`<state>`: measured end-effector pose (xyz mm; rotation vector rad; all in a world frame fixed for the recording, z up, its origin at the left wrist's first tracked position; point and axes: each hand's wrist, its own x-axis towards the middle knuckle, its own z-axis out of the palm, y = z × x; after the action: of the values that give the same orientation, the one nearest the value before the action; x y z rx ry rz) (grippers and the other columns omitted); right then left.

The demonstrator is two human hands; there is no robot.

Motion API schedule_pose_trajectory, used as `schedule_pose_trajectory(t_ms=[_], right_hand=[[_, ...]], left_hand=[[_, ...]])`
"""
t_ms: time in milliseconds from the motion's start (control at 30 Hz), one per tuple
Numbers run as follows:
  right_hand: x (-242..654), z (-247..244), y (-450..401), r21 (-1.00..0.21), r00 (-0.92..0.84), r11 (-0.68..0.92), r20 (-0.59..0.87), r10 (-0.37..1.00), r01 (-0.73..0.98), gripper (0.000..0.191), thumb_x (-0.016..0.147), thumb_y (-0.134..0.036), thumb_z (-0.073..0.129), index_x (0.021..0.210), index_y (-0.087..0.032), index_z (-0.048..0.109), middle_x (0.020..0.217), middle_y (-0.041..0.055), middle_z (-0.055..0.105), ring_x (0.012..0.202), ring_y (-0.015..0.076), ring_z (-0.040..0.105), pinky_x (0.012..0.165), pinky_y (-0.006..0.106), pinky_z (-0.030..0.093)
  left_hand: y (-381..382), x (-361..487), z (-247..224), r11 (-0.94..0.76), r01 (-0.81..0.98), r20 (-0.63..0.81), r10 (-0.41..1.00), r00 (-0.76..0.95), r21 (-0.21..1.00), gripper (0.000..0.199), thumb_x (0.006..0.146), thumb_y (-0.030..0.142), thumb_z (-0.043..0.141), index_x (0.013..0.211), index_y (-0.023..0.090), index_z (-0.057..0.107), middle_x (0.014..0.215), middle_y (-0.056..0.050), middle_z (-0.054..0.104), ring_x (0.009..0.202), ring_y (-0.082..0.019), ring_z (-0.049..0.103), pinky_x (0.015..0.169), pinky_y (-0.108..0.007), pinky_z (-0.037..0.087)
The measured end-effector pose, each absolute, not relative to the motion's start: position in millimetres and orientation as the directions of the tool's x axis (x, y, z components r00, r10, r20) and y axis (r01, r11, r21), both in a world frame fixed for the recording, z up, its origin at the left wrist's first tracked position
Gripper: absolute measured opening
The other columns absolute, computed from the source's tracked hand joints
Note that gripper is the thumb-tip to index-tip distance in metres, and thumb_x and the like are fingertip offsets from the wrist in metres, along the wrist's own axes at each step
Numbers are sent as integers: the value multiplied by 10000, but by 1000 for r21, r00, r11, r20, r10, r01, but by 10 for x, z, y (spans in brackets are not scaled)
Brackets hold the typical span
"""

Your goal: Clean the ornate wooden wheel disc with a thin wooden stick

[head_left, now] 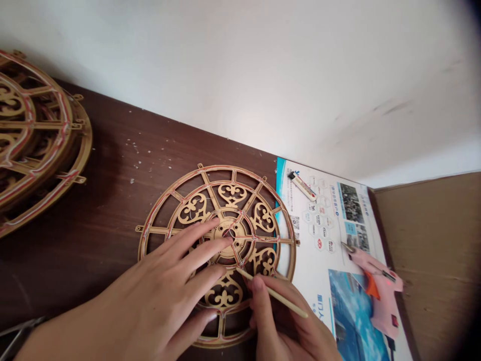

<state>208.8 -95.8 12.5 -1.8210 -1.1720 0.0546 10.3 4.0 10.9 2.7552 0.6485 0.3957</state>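
A round laser-cut wooden wheel (232,194) lies flat on the dark table, with scrolled heart-shaped panels and red thread or glue lines along its spokes and rim. My left hand (150,283) rests on it, fingers spread, the fingertips reaching the central hub (229,235). My right hand (280,323) is shut on a thin wooden stick (274,293), whose tip points at the wheel's lower inner area. My hands hide the wheel's lower left part.
A stack of similar wooden wheels (41,135) lies at the far left, cut off by the frame. A printed sheet (323,235) lies at right, with a lighter (302,186) and a pink glue gun (378,291) on it. A white wall (240,65) borders the dark table (112,150).
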Motion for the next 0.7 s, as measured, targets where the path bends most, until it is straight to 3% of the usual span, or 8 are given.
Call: schedule_pose_trajectory(t_ms=[100,267,467,700], right_hand=[[2085,127,-950,-727,550,-102,412,726,679,42,922,-186,870,897,-203,840,746,-24,812,396,78,603,392,190,470],[2090,107,-941,-723,524,-64,434,733,688,70,925,-158,860,909,-209,815,807,-7,825,587,121,743,540,190,596],[2111,100,-951,-696,481,-63,425,767,715,73,938,-141,843,958,-203,810,825,0,827,615,119,764,555,170,602],[2095,14,-1023,-850,623,-77,318,715,522,131,929,-123,862,1032,-204,848,814,7,823,423,88,638,373,167,503]], left_hand=[[21,106,125,-836,425,174,502,847,347,670,1039,284,652,1694,265,510,1844,15,335,1717,-346,280,1278,-530,547],[-43,97,165,-799,458,113,535,837,389,710,1034,279,679,1715,251,480,1820,-23,392,1712,-365,305,1310,-557,528],[-44,82,136,-817,439,110,509,854,374,709,1054,291,641,1736,257,450,1844,6,338,1725,-351,270,1309,-549,531],[19,97,139,-808,423,150,517,843,410,619,1053,239,643,1663,278,545,1807,16,410,1733,-313,257,1342,-510,501]])
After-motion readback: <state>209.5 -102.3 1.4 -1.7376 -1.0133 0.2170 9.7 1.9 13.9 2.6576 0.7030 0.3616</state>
